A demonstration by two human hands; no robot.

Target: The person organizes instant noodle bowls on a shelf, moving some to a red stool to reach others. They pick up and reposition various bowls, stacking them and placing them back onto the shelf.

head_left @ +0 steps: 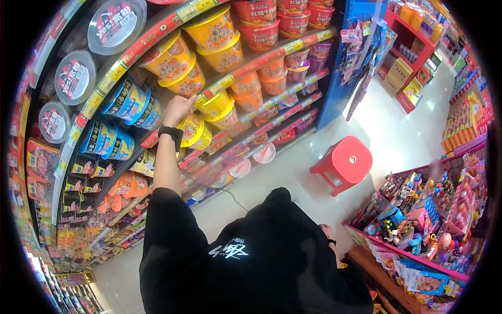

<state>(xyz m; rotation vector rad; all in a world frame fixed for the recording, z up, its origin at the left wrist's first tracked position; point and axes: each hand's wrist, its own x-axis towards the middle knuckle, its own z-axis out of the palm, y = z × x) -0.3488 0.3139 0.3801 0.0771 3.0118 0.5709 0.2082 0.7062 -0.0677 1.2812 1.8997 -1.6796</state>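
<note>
My left hand, with a black watch on its wrist, is at the front edge of a shelf. Its fingers are closed over the red and yellow price strip; the fingertips are partly hidden. Yellow instant noodle tubs stand stacked just above this hand, and another yellow tub is below it. Blue noodle tubs stand to its left. Down at my right side, my right hand shows only in part beside my black shirt, with a dark band on the wrist. Its fingers cannot be made out.
A red plastic stool stands on the pale tiled floor. To the right is a pink bin full of small toys and sweets. A blue shelf end panel closes the noodle shelves. A thin cable hangs near the lower shelves.
</note>
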